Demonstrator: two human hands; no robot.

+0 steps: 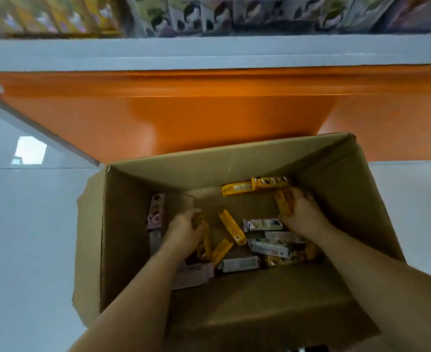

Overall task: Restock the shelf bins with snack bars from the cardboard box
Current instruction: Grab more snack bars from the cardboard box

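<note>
**Cardboard box** [234, 162]: open at the top, it stood on the pale floor [31, 237], just in front of the orange base panel [209, 118] of the shelving.

**Contents:** snack bars lay loose on the bottom, in yellow and in pale lilac wrappers.
- A far yellow pair [237, 189] lay against the far wall.
- One loose yellow bar [232, 226] lay near the middle.
- The pale bars [262, 224] were heaped toward the near right.
- One pale upright bar [156, 210] leaned on the left wall.

**Left hand** [184, 229]: low in the box and left of centre, its fingers were curled round a yellow bundle [205, 241]. The number of bars in it could not be told.

**Right hand** [302, 214]: it was toward the far right of the box, with its fingers closed on an upright yellow bar [283, 203].

**Shelf bins** [209, 19]: these sat at the top of the view above the white shelf edge [209, 54] and were badly blurred. Yellow packs showed at the left and pale packs across the centre and right. How full the bins were could not be told.

**Step in hand:** gathering, judged from both hands being down in the box on yellow stock, with nothing yet lifted out.

**Next move, as judged:** both loads would be raised clear of the box walls and carried up to the yellow section at the upper left, matching wrapper to bin. The slick wrappers probably called for a firm hold during the lift. Many bars remained, so further trips looked likely.
</note>
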